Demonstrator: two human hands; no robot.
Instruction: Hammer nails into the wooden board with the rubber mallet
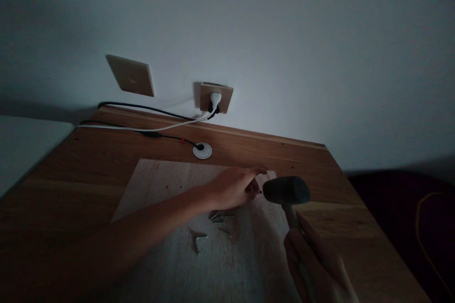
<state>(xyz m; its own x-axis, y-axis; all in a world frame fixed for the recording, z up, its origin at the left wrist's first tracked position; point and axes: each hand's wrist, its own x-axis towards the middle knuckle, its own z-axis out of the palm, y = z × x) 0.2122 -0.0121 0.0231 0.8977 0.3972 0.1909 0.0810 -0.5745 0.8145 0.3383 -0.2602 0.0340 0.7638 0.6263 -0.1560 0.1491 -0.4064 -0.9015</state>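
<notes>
My right hand (pixel 318 267) clamps the handle of a dark, barrel-headed mallet (pixel 286 190), its head beside my left hand (pixel 231 187), whose fingertips pinch a small dark piece (pixel 260 192), too dim to name, near the far right corner of a pale wooden board (pixel 156 173), apparently steadying it. Silvery L-shaped metal brackets (pixel 201 237) lie mid-board, within easy reach.

A dim room, most likely in a home, is seen with a wood-grain surface (pixel 309 232) against a plain pale wall (pixel 302 57), where a gold-toned socket plate (pixel 228 100) holds a white plug (pixel 215 98); a matching wall plate (pixel 137 75), loose cables (pixel 152 129) and a round cable grommet (pixel 202 155) near the surface's back edge suggest a domestic desk area
</notes>
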